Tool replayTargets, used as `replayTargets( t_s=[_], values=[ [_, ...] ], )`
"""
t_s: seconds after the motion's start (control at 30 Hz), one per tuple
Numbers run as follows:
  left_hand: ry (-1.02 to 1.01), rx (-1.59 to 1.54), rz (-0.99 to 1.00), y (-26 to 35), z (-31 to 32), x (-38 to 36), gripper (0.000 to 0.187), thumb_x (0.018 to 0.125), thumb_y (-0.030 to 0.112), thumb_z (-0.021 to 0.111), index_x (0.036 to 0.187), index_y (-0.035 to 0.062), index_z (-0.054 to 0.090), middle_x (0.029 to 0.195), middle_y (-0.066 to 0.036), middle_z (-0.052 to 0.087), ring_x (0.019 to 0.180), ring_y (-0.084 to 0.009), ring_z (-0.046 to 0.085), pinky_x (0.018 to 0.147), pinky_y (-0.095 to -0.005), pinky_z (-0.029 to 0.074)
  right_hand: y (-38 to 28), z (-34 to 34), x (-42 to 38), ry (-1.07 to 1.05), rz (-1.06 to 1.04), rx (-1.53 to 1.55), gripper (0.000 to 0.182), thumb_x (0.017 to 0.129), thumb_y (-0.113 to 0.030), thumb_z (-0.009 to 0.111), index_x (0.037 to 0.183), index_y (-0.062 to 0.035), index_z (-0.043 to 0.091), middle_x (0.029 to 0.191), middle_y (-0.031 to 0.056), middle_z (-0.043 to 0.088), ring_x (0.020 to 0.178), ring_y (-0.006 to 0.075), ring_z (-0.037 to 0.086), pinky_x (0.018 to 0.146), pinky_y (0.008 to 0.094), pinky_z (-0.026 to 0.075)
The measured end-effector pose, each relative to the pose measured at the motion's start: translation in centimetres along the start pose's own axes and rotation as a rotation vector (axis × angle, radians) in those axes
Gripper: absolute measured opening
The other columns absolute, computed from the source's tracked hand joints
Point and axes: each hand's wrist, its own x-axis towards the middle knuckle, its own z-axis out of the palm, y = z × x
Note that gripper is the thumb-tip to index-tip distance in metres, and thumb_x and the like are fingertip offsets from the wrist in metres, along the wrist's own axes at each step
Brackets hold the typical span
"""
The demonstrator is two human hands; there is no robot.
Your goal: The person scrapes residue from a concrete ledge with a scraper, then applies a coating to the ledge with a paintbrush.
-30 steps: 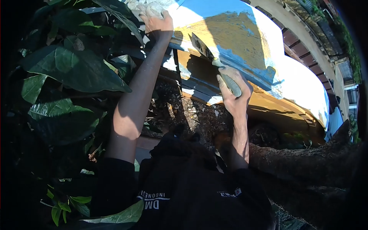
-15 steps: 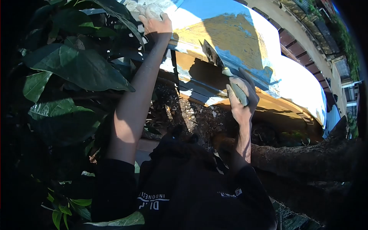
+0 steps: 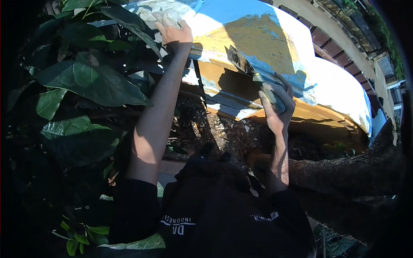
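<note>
A scraper (image 3: 241,60) with a broad, dirty metal blade and a greenish handle is in my right hand (image 3: 278,101). Its blade lies at the edge of a curved surface (image 3: 254,34), where ochre shows between patches of blue and white paint. My left hand (image 3: 174,33) is at the upper left of that surface, its fingers bent round something pale and crumpled that I cannot make out. Below the edge, a shaded ochre side panel (image 3: 234,84) carries more blue and white streaks.
Large dark leaves (image 3: 92,81) crowd the left side. A thick tree trunk (image 3: 344,174) crosses at the lower right. Littered ground (image 3: 219,129) lies below the painted object. Beyond it are a path (image 3: 344,47) and reddish-brown panels (image 3: 337,56).
My right hand and the scraper have shifted slightly right and down relative to the painted edge. My left hand stays at nearly the same place. The whole view has shifted a little.
</note>
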Motion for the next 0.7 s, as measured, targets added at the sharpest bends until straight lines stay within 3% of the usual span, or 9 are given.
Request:
replayTargets(
  t_s=[0.07, 0.17, 0.33, 0.4, 0.47, 0.53, 0.57, 0.67, 0.7],
  values=[
    [-0.044, 0.000, -0.020, 0.0, -0.2, 0.0, 0.059, 0.090, 0.029, 0.065, 0.144, 0.0111, 0.047, 0.131, -0.023, 0.048, 0.111, -0.0418, 0.063, 0.091, -0.0510, 0.052, -0.6, 3.1, 1.5, -0.084, -0.167, -0.051, 0.026, 0.081, -0.007, 0.082, 0.107, -0.0090, 0.077, 0.116, 0.0100, 0.074, 0.125, 0.0319, 0.060, 0.108, 0.0471, 0.041],
    [-0.095, -0.030, -0.113, 1.0, -0.8, 0.2, 0.058, 0.089, 0.027, 0.067, 0.142, 0.0119, 0.050, 0.130, -0.022, 0.049, 0.113, -0.0399, 0.062, 0.095, -0.0490, 0.051, -1.1, 2.8, 1.3, -0.056, -0.174, -0.111, 0.027, 0.080, -0.008, 0.083, 0.107, -0.0104, 0.077, 0.107, 0.0076, 0.076, 0.130, 0.0305, 0.055, 0.109, 0.0463, 0.040],
    [0.001, -0.044, -0.041, -0.3, -0.8, 0.2, 0.060, 0.087, 0.026, 0.069, 0.143, 0.0120, 0.050, 0.130, -0.022, 0.049, 0.116, -0.0399, 0.060, 0.095, -0.0491, 0.050, -1.2, -0.8, -0.3, 0.022, 0.048, -0.066, 0.029, 0.079, -0.001, 0.082, 0.107, -0.0083, 0.078, 0.105, 0.0076, 0.077, 0.133, 0.0304, 0.054, 0.109, 0.0456, 0.041],
    [0.018, -0.021, 0.032, 0.2, -0.3, -0.2, 0.062, 0.088, 0.026, 0.066, 0.145, 0.0104, 0.046, 0.130, -0.024, 0.048, 0.108, -0.0418, 0.064, 0.090, -0.0500, 0.053, -1.1, 0.6, 0.8, -0.049, -0.098, -0.142, 0.023, 0.081, -0.005, 0.081, 0.104, -0.0084, 0.079, 0.107, 0.0090, 0.077, 0.130, 0.0313, 0.056, 0.110, 0.0457, 0.038],
    [-0.065, -0.043, -0.033, 1.0, -1.4, -0.3, 0.060, 0.088, 0.026, 0.066, 0.143, 0.0110, 0.047, 0.129, -0.024, 0.048, 0.107, -0.0429, 0.065, 0.089, -0.0503, 0.053, -1.0, 4.4, 1.9, -0.077, -0.109, 0.012, 0.023, 0.082, -0.007, 0.082, 0.104, -0.0087, 0.078, 0.108, 0.0093, 0.077, 0.128, 0.0310, 0.057, 0.110, 0.0456, 0.037],
    [0.004, -0.063, 0.027, 0.4, -0.9, 0.0, 0.057, 0.089, 0.024, 0.065, 0.142, 0.0108, 0.048, 0.128, -0.023, 0.049, 0.107, -0.0427, 0.064, 0.089, -0.0503, 0.052, -1.8, 4.5, 2.4, -0.090, -0.149, -0.042, 0.023, 0.082, -0.008, 0.081, 0.104, -0.0084, 0.077, 0.108, 0.0084, 0.076, 0.128, 0.0312, 0.056, 0.109, 0.0452, 0.038],
    [0.005, -0.083, 0.027, 0.0, -0.4, 0.3, 0.057, 0.089, 0.023, 0.065, 0.142, 0.0107, 0.048, 0.128, -0.023, 0.048, 0.108, -0.0425, 0.063, 0.089, -0.0504, 0.052, -1.1, 4.2, 1.6, -0.112, -0.103, 0.047, 0.023, 0.082, -0.007, 0.082, 0.105, -0.0087, 0.077, 0.109, 0.0085, 0.076, 0.128, 0.0309, 0.056, 0.109, 0.0453, 0.038],
    [-0.002, -0.115, -0.013, 0.6, -1.2, -0.3, 0.056, 0.089, 0.022, 0.064, 0.142, 0.0105, 0.048, 0.128, -0.022, 0.048, 0.111, -0.0419, 0.062, 0.090, -0.0507, 0.052, -0.8, -0.3, 0.2, -0.069, -0.070, -0.165, 0.024, 0.081, -0.004, 0.082, 0.104, -0.0087, 0.078, 0.108, 0.0090, 0.076, 0.131, 0.0301, 0.054, 0.110, 0.0453, 0.038],
    [0.035, -0.121, 0.021, 0.3, -0.8, -0.2, 0.056, 0.089, 0.022, 0.064, 0.142, 0.0104, 0.049, 0.128, -0.022, 0.047, 0.111, -0.0425, 0.062, 0.090, -0.0515, 0.052, -0.4, 0.1, 0.5, -0.050, -0.030, -0.066, 0.025, 0.080, -0.006, 0.082, 0.104, -0.0100, 0.078, 0.109, 0.0064, 0.076, 0.131, 0.0300, 0.054, 0.111, 0.0454, 0.037]
  ],
)
